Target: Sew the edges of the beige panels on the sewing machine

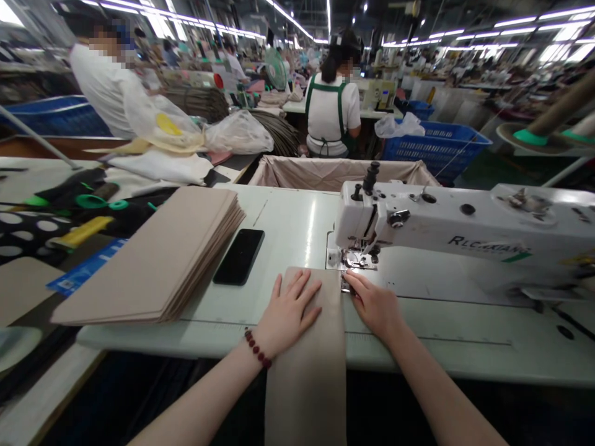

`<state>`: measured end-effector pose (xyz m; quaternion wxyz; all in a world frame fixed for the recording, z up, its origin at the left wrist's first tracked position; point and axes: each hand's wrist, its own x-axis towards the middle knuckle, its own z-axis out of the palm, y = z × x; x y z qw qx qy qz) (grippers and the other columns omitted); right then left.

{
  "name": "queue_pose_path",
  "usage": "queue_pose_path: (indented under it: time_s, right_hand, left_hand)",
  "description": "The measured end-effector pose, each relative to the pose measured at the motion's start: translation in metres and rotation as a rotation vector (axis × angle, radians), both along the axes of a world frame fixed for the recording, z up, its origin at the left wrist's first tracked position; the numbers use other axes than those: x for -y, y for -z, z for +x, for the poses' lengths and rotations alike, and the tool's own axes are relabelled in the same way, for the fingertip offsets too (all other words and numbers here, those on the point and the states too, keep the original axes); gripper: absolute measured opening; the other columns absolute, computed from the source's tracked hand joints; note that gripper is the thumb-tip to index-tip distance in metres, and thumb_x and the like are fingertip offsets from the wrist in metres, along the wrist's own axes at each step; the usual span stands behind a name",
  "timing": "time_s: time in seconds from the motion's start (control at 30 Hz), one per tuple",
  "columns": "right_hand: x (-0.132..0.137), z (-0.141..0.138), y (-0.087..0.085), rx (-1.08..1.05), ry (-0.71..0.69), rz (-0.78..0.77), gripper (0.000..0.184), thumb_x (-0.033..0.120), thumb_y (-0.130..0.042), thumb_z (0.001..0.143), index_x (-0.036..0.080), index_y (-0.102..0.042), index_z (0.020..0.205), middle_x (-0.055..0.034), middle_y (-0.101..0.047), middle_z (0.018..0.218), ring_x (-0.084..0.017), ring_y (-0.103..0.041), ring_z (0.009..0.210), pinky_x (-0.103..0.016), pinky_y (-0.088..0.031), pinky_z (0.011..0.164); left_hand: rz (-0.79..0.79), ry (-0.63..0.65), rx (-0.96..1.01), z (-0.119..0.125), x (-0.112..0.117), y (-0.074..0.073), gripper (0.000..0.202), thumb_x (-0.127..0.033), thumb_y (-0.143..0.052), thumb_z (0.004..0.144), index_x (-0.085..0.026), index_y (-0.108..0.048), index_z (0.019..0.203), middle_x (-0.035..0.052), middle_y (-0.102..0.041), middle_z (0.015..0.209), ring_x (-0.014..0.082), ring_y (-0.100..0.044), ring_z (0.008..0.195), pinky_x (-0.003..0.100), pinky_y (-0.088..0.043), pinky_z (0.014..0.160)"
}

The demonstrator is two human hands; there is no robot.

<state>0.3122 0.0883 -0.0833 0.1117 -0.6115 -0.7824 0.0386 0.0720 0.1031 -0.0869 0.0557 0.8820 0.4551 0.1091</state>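
Note:
A long beige fabric panel point(311, 371) lies on the pale green sewing table, its near end hanging over the front edge. My left hand point(288, 310) rests flat on it with fingers spread. At the panel's right edge, just in front of the presser foot point(360, 259), is my right hand point(374, 303). Its fingers are drawn together and bent, and what lies under the fingertips is hidden. The white sewing machine point(441, 235) stands behind and to the right of that hand. The panel's far end reaches close to the needle area.
Left on the table are a black phone point(239, 256) and a stack of beige panels point(153, 254). A cloth-lined bin point(297, 170) sits behind the table. Blue crates point(432, 145) and co-workers, one in a green-strapped apron point(328, 108), are beyond. Thread cones point(530, 136) stand at right.

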Motion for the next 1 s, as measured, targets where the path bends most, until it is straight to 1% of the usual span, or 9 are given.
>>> queue_pose_path:
  time_s: [0.07,0.1,0.23,0.43,0.57,0.73,1.0]
  right_hand:
    - [0.001,0.000,0.001,-0.021,0.009,0.005,0.051,0.018,-0.044,0.088,0.029,-0.046,0.138,0.0020,-0.046,0.145,-0.019,-0.062,0.106,-0.031,-0.054,0.082]
    - [0.000,-0.001,0.002,-0.028,0.012,0.006,0.051,0.018,-0.044,0.088,0.030,-0.045,0.138,0.0023,-0.046,0.145,-0.019,-0.062,0.107,-0.031,-0.054,0.082]
    - [-0.002,-0.001,0.001,-0.035,0.016,0.004,0.054,0.017,-0.045,0.087,0.032,-0.043,0.139,0.0037,-0.047,0.144,-0.019,-0.062,0.106,-0.031,-0.054,0.080]
    - [-0.002,0.000,0.001,-0.025,0.013,0.001,0.054,0.019,-0.045,0.087,0.033,-0.043,0.140,0.0047,-0.046,0.144,-0.018,-0.063,0.103,-0.030,-0.055,0.076]
    - [-0.002,-0.001,0.003,-0.008,0.018,0.001,0.055,0.020,-0.045,0.087,0.034,-0.042,0.140,0.0058,-0.046,0.145,-0.017,-0.065,0.099,-0.030,-0.055,0.073]
    - [-0.002,-0.001,0.003,0.021,0.031,-0.002,0.056,0.020,-0.045,0.087,0.034,-0.041,0.141,0.0046,-0.046,0.145,-0.016,-0.066,0.094,-0.028,-0.055,0.068]
    - [-0.003,-0.001,0.004,0.009,0.033,-0.012,0.057,0.020,-0.045,0.087,0.035,-0.039,0.142,0.0045,-0.045,0.145,-0.018,-0.066,0.096,-0.029,-0.056,0.071]
  left_hand:
    - [-0.018,0.001,-0.006,0.006,-0.013,-0.002,0.048,-0.045,-0.040,0.097,-0.032,-0.038,0.143,0.0059,-0.025,0.156,0.0296,-0.022,0.142,0.060,-0.011,0.113]
    - [-0.028,0.006,-0.008,0.009,-0.019,-0.004,0.047,-0.045,-0.040,0.098,-0.034,-0.038,0.143,0.0056,-0.025,0.156,0.0298,-0.022,0.142,0.060,-0.011,0.113]
    - [-0.045,0.022,0.001,0.018,-0.031,-0.006,0.048,-0.045,-0.041,0.097,-0.034,-0.038,0.144,0.0055,-0.026,0.155,0.0287,-0.023,0.142,0.057,-0.013,0.114]
    - [-0.033,0.018,0.025,0.021,-0.034,-0.004,0.048,-0.045,-0.041,0.097,-0.035,-0.038,0.144,0.0033,-0.025,0.155,0.0275,-0.022,0.142,0.054,-0.011,0.115]
    - [-0.039,0.010,0.017,0.021,-0.035,-0.003,0.048,-0.045,-0.042,0.097,-0.035,-0.038,0.144,0.0037,-0.025,0.155,0.0269,-0.022,0.142,0.054,-0.010,0.115]
    - [-0.042,-0.001,0.014,0.023,-0.035,-0.004,0.047,-0.044,-0.042,0.097,-0.035,-0.039,0.143,0.0039,-0.025,0.155,0.0261,-0.022,0.143,0.053,-0.010,0.116]
    - [-0.075,0.015,0.077,0.019,-0.037,-0.007,0.045,-0.044,-0.036,0.099,-0.034,-0.040,0.143,0.0040,-0.028,0.154,0.0262,-0.023,0.142,0.054,-0.012,0.115]
